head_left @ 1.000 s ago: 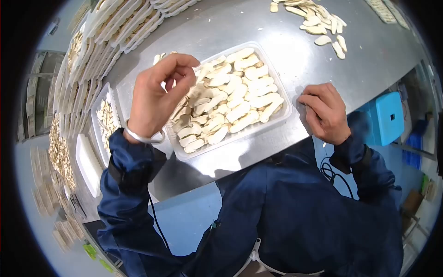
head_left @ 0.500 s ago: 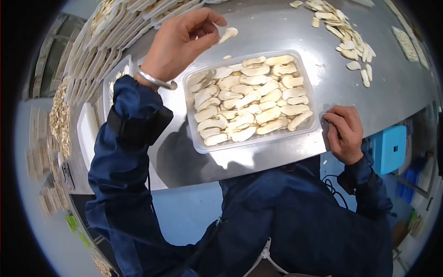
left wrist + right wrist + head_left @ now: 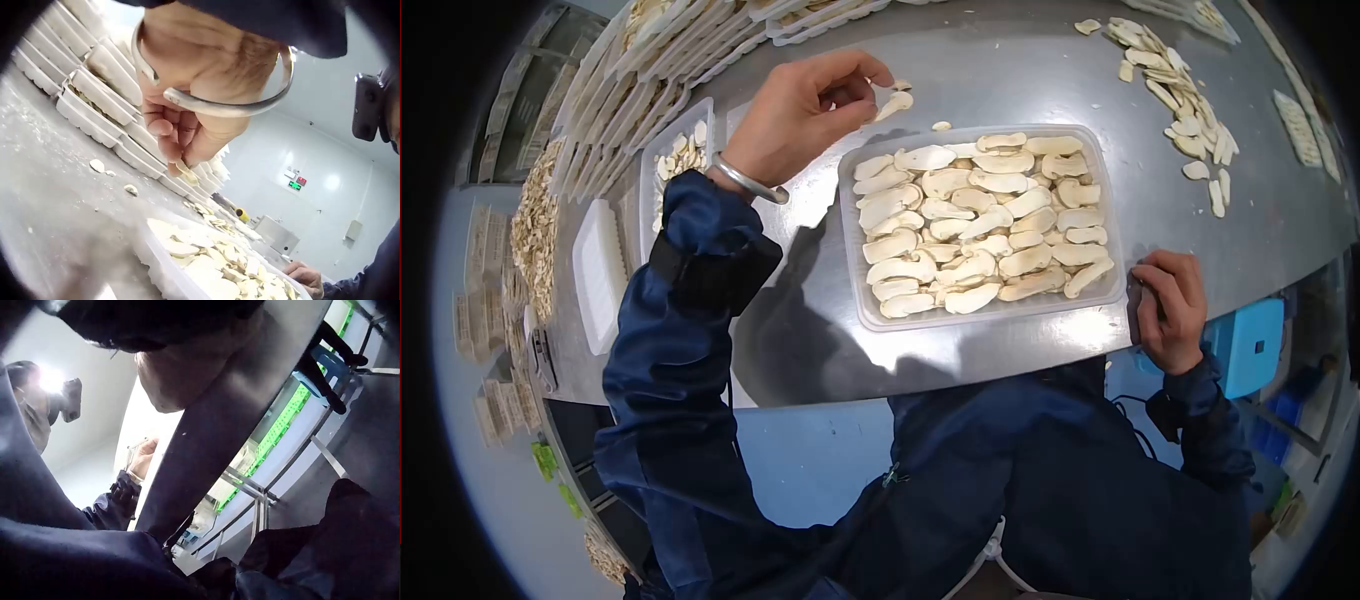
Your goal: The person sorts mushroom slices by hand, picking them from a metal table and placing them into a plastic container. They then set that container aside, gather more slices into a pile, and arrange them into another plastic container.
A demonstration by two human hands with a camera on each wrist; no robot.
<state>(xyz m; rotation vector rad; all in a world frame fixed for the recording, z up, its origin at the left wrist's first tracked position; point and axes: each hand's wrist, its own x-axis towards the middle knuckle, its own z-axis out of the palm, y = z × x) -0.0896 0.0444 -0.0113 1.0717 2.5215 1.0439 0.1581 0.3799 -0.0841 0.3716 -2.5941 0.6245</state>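
My left hand (image 3: 805,115), with a silver bangle (image 3: 748,180) at its wrist, is raised beyond the back left corner of a plastic tray (image 3: 990,318). Between thumb and fingertips it pinches a pale mushroom slice (image 3: 187,174), plain in the left wrist view. Overlapping rows of mushroom slices (image 3: 972,229) fill the tray. Just right of the tray, my right hand (image 3: 1172,308) rests at the table's front edge, fingers loosely curled and holding nothing. In the right wrist view only part of that hand shows, dark against the table edge.
Stacked white trays (image 3: 625,110) of slices rise at the back left. Near them lie a tray of small pieces (image 3: 680,160) and a white tray (image 3: 600,270). Loose slices (image 3: 1180,100) are heaped at the back right of the metal table (image 3: 820,345). A blue stool (image 3: 1252,345) stands below.
My left hand has moved from over the tray's left side to beyond its back left corner, a slice now showing at its fingertips. The head view has shifted; my right hand stays at the edge.
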